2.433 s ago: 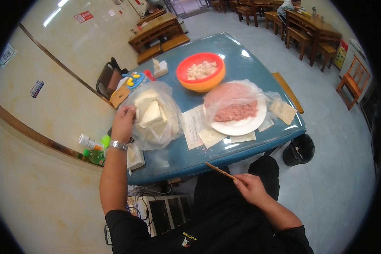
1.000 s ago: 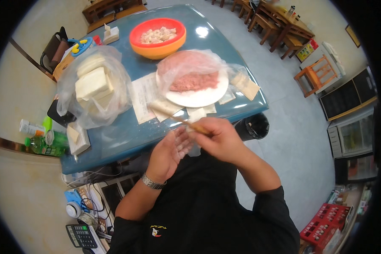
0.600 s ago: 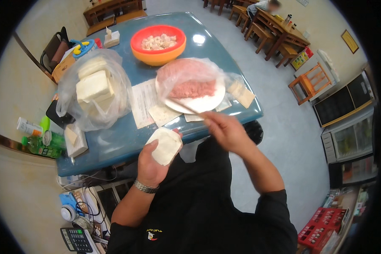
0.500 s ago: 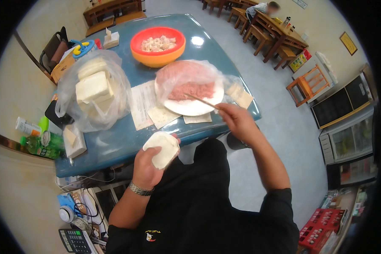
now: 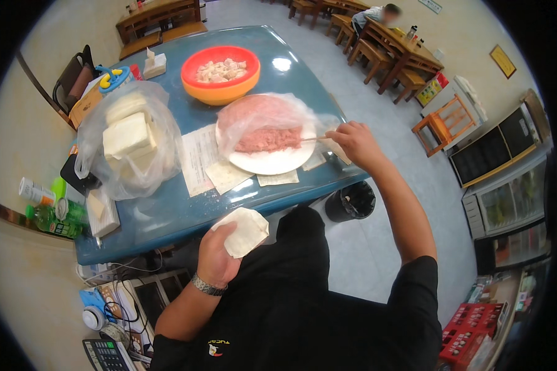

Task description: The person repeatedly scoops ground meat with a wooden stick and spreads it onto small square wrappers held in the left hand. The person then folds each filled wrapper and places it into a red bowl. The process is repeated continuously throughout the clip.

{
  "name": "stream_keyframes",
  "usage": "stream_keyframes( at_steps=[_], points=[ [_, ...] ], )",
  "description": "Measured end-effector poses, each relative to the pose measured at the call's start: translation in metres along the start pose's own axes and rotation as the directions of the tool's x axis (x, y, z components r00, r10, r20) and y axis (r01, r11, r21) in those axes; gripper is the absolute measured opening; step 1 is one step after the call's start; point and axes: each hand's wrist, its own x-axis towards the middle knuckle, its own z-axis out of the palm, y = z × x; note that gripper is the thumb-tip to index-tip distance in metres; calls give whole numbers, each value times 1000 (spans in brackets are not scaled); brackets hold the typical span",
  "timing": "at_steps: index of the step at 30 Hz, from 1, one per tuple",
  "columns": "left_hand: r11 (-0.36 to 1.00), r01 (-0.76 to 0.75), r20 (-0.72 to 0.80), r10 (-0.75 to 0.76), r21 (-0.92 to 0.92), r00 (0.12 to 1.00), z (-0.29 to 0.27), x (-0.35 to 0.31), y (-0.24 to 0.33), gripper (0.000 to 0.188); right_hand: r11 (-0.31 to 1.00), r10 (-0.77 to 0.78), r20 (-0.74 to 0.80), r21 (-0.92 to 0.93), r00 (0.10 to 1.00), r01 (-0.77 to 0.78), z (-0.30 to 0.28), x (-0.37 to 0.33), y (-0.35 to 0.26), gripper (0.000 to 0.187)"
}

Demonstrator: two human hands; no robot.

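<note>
My left hand [image 5: 219,253] is closed on a small stack of pale wonton wrappers [image 5: 247,232], thumb on top, in front of the table's near edge. My right hand [image 5: 356,143] grips a thin wooden stick [image 5: 315,138], whose far end touches the pink minced meat [image 5: 269,140]. The meat lies on a white plate [image 5: 263,164], partly covered by a clear plastic bag [image 5: 278,111]. Left of it, a plastic bag [image 5: 167,133] holds thick stacks of wrappers [image 5: 130,137]. Behind the plate, a red and orange bowl [image 5: 220,93] contains several filled wontons [image 5: 221,70].
Paper sheets [image 5: 197,157] lie beside the plate on the blue-green table [image 5: 161,216]. Green bottles [image 5: 52,221] and a tissue pack [image 5: 103,212] stand at its left edge. Below the right side is a black bin [image 5: 351,202]. A person [image 5: 377,15] sits at a far table.
My right hand has moved right and slightly up, drawing the stick to the meat's right edge. My left hand has shifted slightly with the wrappers, which are turned differently. The view has shifted a little.
</note>
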Motion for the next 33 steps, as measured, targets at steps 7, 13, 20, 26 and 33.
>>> stream_keyframes(
  at_steps=[7,13,20,26,33],
  points=[
    [998,-34,36,32,53,999,-4,-6,0,57,1000,15,60,6,998,-16,9,-1,10,36],
    [997,22,68,-17,-78,998,-7,-2,0,61,998,-2,113,64,994,-6,-1,-3,4,32],
    [998,-1,42,4,-68,999,-15,3,-3,60,981,4,219,190,976,-46,-21,-14,-42,39],
    [997,13,43,-10,-82,999,-9,9,1,60,946,18,181,314,983,-75,-20,-14,-94,39],
    [998,-1,4,2,-55,1000,-12,8,-1,58,991,-15,23,133,1000,12,2,2,-55,38]
  ],
)
